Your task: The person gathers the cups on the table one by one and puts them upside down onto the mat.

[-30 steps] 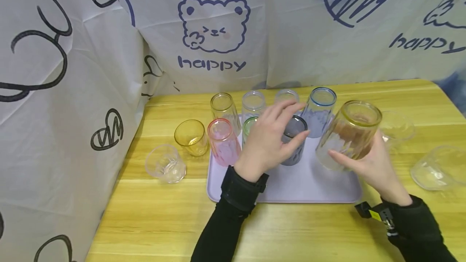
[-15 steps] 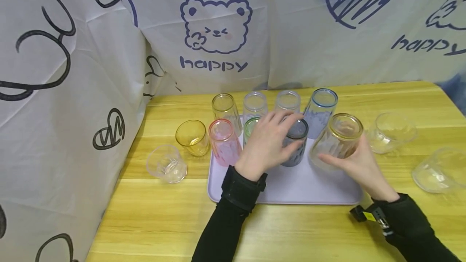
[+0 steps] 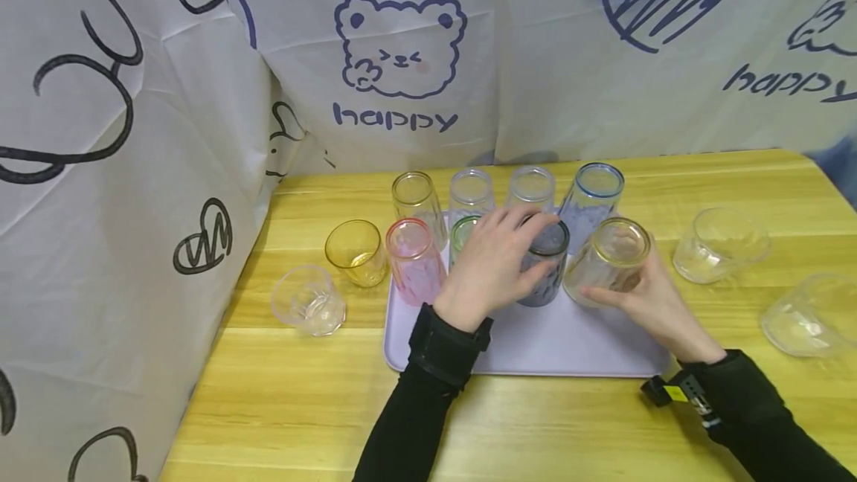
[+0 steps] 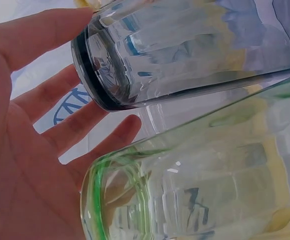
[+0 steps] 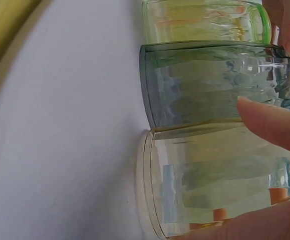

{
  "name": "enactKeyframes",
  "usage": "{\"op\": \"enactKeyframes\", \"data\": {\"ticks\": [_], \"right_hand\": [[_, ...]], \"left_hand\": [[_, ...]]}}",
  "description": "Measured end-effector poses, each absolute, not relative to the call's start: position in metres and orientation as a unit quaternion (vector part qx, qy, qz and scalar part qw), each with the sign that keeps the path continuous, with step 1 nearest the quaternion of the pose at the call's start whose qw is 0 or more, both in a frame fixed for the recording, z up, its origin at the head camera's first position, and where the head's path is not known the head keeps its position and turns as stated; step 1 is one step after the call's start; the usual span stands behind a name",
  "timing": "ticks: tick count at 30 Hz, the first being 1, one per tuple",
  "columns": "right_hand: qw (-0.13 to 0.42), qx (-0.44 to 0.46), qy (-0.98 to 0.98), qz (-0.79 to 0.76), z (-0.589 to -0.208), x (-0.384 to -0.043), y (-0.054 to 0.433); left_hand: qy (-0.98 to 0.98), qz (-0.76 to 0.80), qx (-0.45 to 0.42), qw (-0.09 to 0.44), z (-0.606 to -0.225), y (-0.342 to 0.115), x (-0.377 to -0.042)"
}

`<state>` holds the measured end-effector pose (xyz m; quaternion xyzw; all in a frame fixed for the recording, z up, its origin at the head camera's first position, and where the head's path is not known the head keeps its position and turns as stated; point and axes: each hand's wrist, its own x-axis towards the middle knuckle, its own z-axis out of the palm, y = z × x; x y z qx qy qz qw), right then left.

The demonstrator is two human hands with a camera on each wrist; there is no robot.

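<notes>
My right hand (image 3: 652, 311) grips a pale amber glass (image 3: 596, 274), thumb at the front and fingers behind. That glass stands upside down on the lilac tray (image 3: 569, 352), touching a dark grey glass (image 5: 204, 90) in the right wrist view. My left hand (image 3: 489, 266) is over the front row, its thumb and fingers around the upper end of the grey glass (image 3: 545, 285). In the left wrist view the thumb meets the dark ring of the grey glass (image 4: 145, 65). Below lies a green-ringed glass (image 4: 194, 195), close to the palm; my hand partly hides it from the head.
A pink glass (image 3: 416, 274) ends the front row. Behind stand an olive-ringed glass (image 3: 418, 203), two clear ones and a blue-ringed glass (image 3: 596, 203). Left of the tray are an amber tumbler (image 3: 358, 255) and a clear tumbler (image 3: 315, 303); two clear glasses (image 3: 716, 248) sit right.
My right hand has moved left and down with the amber glass, onto the tray beside the grey glass. My left fingers have come lower and closer around the grey glass.
</notes>
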<state>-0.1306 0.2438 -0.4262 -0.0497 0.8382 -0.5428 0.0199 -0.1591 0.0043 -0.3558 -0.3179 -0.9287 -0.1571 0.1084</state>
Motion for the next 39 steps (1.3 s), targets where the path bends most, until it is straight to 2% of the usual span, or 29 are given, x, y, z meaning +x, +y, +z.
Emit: {"op": "enactKeyframes", "data": {"ticks": [14, 20, 33, 39], "right_hand": [[0.05, -0.031, 0.828, -0.558, -0.424, -0.137, 0.248], [0.047, -0.06, 0.839, -0.539, -0.421, -0.145, 0.251], [0.089, -0.053, 0.841, -0.532, -0.421, -0.154, 0.254], [0.064, -0.069, 0.842, -0.532, -0.422, -0.152, 0.251]], "left_hand": [[-0.93, -0.157, -0.316, 0.102, -0.356, 0.005, -0.16], [-0.933, -0.153, -0.311, 0.098, -0.357, 0.005, -0.16], [-0.939, -0.141, -0.3, 0.088, -0.357, 0.006, -0.159], [-0.942, -0.128, -0.295, 0.098, -0.358, 0.007, -0.159]]}}
